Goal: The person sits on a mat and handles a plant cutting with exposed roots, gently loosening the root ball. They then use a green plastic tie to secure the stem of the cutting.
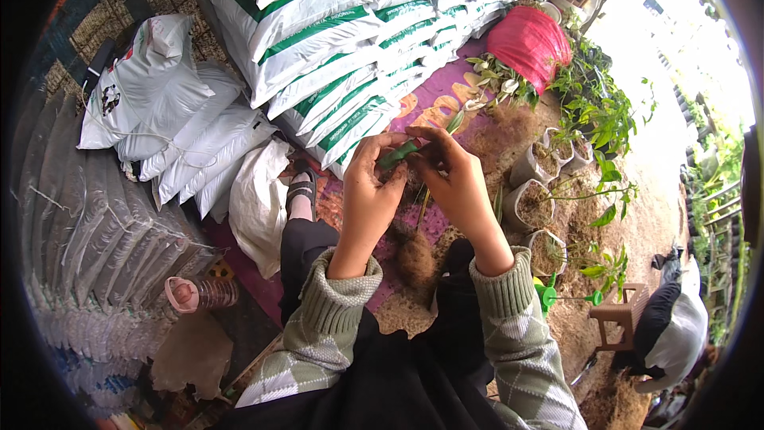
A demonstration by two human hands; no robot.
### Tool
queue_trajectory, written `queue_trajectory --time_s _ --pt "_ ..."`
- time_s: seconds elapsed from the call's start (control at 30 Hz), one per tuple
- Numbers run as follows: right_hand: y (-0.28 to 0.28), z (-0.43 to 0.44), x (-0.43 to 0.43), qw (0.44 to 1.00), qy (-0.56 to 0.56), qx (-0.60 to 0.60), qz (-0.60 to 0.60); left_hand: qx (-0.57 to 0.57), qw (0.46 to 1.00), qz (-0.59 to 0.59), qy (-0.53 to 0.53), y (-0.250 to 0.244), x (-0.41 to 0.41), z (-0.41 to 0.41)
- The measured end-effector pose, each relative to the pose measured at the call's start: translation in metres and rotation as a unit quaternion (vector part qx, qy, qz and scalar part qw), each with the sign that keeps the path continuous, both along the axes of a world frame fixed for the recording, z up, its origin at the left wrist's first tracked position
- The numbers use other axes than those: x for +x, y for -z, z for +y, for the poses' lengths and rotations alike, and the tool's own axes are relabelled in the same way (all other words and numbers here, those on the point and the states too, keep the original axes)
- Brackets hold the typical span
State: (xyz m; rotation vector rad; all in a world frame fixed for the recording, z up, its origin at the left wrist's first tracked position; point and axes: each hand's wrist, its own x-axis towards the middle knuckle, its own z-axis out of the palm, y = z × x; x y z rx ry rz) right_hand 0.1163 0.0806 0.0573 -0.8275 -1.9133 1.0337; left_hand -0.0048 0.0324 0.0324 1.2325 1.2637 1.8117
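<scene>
Both of my hands, smudged with soil, meet in the middle of the view. My left hand (380, 176) pinches a small green object (397, 156), perhaps a rolled leaf or a piece of plastic, between thumb and fingers. My right hand (447, 176) touches its other end, where a bit of red shows; the fingertips are partly hidden. Below the hands, a clump of brown fibre (416, 257) lies on the purple patterned mat (439, 108), with a thin stalk rising from it.
Stacked white and green sacks (322, 30) stand ahead. On the right are plant bags (529, 206) of fibrous substrate, a red sack (530, 45), a green sprayer (548, 295) and a brown plastic stool (621, 315). At left, a clear plastic container (202, 294) lies near a cream sack (261, 209).
</scene>
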Motion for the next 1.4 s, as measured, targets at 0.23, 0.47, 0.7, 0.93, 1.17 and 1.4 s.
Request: queue_trajectory --time_s 0.23,0.47,0.7,0.93,1.17,1.4 --pt "-0.004 0.002 0.007 0.994 0.064 0.063 -0.069 0.007 0.997 0.064 -0.037 0.006 -0.003 0.004" --pt "-0.002 0.006 0.014 0.985 0.075 0.108 -0.109 0.03 0.998 0.022 -0.059 0.0 0.002 0.005" --pt "-0.003 0.005 0.013 0.988 0.099 0.08 -0.084 -0.015 0.986 -0.166 0.032 -0.004 -0.002 0.004" --pt "0.001 0.004 0.014 0.983 0.111 0.081 -0.119 -0.047 0.975 -0.213 0.053 -0.001 -0.002 0.004" --pt "0.002 0.003 0.014 0.983 0.084 0.083 -0.142 -0.036 0.969 -0.238 0.054 -0.002 -0.001 0.005" --pt "0.004 -0.003 0.007 0.982 0.043 0.081 -0.167 -0.026 0.985 -0.172 0.017 0.004 -0.005 0.006"
